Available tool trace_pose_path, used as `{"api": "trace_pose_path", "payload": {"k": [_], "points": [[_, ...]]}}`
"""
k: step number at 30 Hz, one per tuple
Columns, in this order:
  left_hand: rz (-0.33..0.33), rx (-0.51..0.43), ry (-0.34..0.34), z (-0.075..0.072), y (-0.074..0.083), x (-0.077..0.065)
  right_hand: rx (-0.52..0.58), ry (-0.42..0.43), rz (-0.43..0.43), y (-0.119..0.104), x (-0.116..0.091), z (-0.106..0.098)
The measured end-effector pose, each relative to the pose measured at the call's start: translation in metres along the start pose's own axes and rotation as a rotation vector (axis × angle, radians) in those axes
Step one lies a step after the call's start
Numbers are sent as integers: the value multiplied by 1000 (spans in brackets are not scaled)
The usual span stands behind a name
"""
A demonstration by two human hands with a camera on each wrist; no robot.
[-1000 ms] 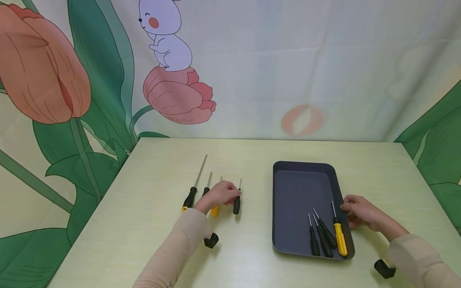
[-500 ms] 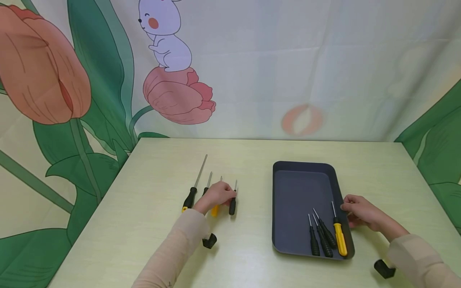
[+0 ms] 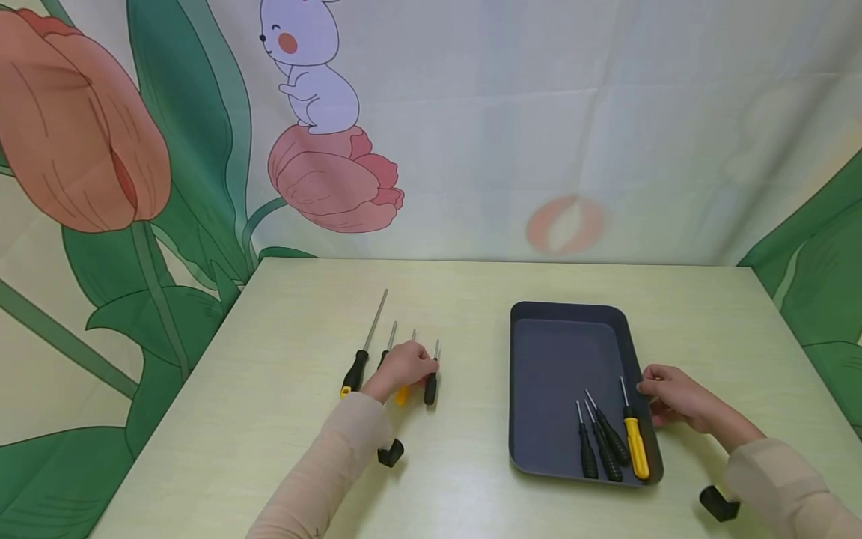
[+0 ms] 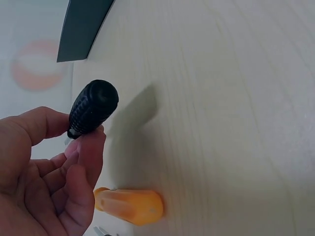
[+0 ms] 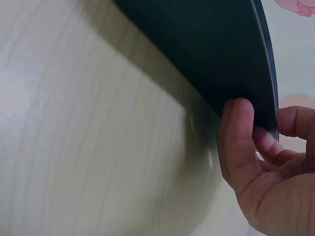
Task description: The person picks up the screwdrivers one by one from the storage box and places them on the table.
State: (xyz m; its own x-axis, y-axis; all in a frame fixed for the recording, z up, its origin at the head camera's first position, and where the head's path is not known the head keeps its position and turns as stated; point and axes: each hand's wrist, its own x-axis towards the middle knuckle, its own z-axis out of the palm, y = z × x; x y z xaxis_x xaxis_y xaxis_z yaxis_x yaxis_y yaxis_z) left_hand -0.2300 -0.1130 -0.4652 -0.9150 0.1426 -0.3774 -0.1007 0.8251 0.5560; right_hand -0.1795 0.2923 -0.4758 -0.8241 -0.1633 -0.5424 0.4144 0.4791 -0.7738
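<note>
Black-handled and left of the roasting-pan-like tray (image 3: pixel 559 367), the small screwdriver (image 3: pixel 430 389) should feel light, stiff and grippy, best held at its handle's shaft end, where the left hand (image 3: pixel 404 364) pinches it, the right hand (image 3: pixel 682 397) pinching the tray's right rim

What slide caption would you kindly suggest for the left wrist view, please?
Left hand pinching a black screwdriver over a pale tabletop, with an orange handle and part of a dark tray nearby.
</note>
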Motion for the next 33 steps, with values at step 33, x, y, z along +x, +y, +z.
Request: {"api": "trace_pose_path", "payload": {"k": [33], "points": [[-77, 272, 94, 7, 5, -1, 4, -14, -17, 1, -1, 0]]}}
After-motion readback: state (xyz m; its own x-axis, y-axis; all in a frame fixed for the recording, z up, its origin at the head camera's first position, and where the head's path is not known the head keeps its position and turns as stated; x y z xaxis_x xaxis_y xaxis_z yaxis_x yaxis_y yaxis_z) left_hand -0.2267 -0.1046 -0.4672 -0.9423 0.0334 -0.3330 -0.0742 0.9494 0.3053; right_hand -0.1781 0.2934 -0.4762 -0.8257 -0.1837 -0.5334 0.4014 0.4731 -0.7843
